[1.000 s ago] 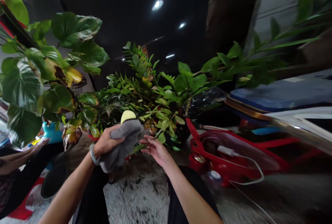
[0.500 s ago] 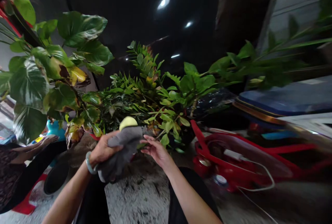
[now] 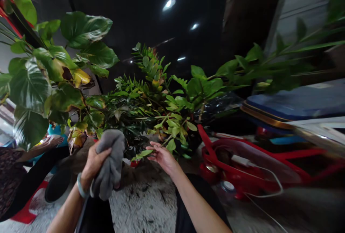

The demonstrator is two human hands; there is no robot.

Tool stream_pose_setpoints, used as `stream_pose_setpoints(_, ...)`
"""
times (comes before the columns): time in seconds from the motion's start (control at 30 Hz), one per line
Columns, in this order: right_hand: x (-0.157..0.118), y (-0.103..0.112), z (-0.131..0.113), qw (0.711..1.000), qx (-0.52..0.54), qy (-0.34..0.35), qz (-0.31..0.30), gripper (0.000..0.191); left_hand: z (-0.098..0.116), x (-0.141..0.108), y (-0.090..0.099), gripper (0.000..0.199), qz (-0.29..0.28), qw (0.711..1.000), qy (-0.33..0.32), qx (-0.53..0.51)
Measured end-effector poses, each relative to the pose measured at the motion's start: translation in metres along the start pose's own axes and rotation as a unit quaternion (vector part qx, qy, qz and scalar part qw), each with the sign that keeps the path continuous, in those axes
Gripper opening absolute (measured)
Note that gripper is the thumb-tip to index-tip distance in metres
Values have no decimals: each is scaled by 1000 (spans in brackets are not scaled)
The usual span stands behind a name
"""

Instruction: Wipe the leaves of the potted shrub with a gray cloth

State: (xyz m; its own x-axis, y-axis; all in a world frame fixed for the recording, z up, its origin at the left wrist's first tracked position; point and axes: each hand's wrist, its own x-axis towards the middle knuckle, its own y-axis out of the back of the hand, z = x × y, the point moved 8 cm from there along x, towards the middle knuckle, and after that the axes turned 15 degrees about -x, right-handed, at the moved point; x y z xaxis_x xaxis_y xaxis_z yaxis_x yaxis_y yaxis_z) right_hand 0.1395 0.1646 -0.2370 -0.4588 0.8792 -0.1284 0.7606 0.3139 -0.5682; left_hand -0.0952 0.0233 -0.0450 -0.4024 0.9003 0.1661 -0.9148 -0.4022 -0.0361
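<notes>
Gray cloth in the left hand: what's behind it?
Above the cloth, leaves show; past its right edge, dark foliage and, lower, the floor. What lies directly behind it, or behind the left hand gripping it, is covered.

Cloth [image 3: 109,168]: sat in my left hand [image 3: 93,163].
Plants [image 3: 175,131]: stood before me.
Cable [image 3: 269,196]: lay to my right.

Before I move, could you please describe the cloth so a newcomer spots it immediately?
Below and right of the large-leaved plant, find the left grip and pale bracelet. The cloth held there is grey and bunched, unlike the green leaves.
</notes>
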Motion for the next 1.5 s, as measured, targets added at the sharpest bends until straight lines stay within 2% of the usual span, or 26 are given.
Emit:
stream_pose_setpoints(0.1,1,-2,-2,1000,6,2,-5,27,50,19,23,55,125,988,-90,-21)
stream_pose_setpoints(0.13,1,-4,-2,1000,10,3,-8,27,57,26,26,56,154,982,-105,-28)
stream_pose_setpoints(0.2,1,-8,-2,1000,18,6,-10,27,50,38,23,58,171,979,-96,-44)
stream_pose_setpoints(0.27,1,-10,-1,1000,20,8,-5,28,21,39,8,55,137,988,-56,-49)
stream_pose_setpoints(0.37,2,-9,2,1000,7,6,1,28,-27,14,-25,45,9,999,21,-36)
stream_pose_setpoints(0.43,2,-6,2,1000,-1,5,3,28,-41,-8,-40,42,-67,995,65,-31)
stream_pose_setpoints(0.47,3,-5,2,1000,-3,4,3,28,-39,-15,-42,43,-80,993,76,-35)
stream_pose_setpoints(0.5,3,-3,2,1000,-5,2,4,27,-30,-17,-39,44,-69,994,72,-45)
stream_pose_setpoints(0.53,3,-1,1,1000,-6,1,5,27,-17,-14,-31,47,-36,996,53,-56)
stream_pose_setpoints(0.63,2,0,-1,1000,-7,2,2,27,29,9,5,52,134,987,-48,-76)
stream_pose_setpoints(0.7,1,-1,-2,1000,-5,3,0,27,40,25,18,53,206,971,-87,-81)
stream_pose_setpoints(0.73,0,-3,-2,1000,-3,1,0,27,36,32,19,53,212,970,-84,-85)
stream_pose_setpoints(0.77,0,-4,-1,1000,-1,-1,2,27,25,37,14,54,198,974,-66,-89)
stream_pose_setpoints(0.83,-1,-5,0,1000,-2,-3,9,28,-8,36,-4,54,128,988,-4,-84)
stream_pose_setpoints(0.9,-1,-5,0,1000,-9,-3,15,30,-42,18,-26,47,44,995,64,-60)
stream_pose_setpoints(0.97,-2,-4,0,1000,-19,1,11,32,-61,-5,-41,41,-27,992,117,-41)
stream_pose_setpoints(1.03,-2,-2,-2,1000,-26,6,4,32,-57,-22,-47,43,-66,986,147,-48)
stream_pose_setpoints(1.1,-1,2,-3,999,-31,10,4,31,-30,-22,-39,50,-50,987,132,-72)
stream_pose_setpoints(1.2,0,5,-4,999,-35,16,6,31,20,3,-10,56,76,991,27,-108)
stream_pose_setpoints(1.27,1,3,-5,999,-30,19,1,30,32,18,2,55,150,981,-28,-119)
stream_pose_setpoints(1.3,1,1,-5,999,-26,19,0,29,28,24,2,52,162,979,-31,-116)
stream_pose_setpoints(1.37,-1,-2,-5,1000,-22,16,2,29,5,28,-12,47,126,988,7,-93)
stream_pose_setpoints(1.43,-4,-5,-6,1000,-22,13,5,29,-24,17,-35,42,34,996,69,-52)
stream_pose_setpoints(1.5,-7,-6,-7,1000,-27,13,5,30,-40,-4,-54,40,-60,991,117,-25)
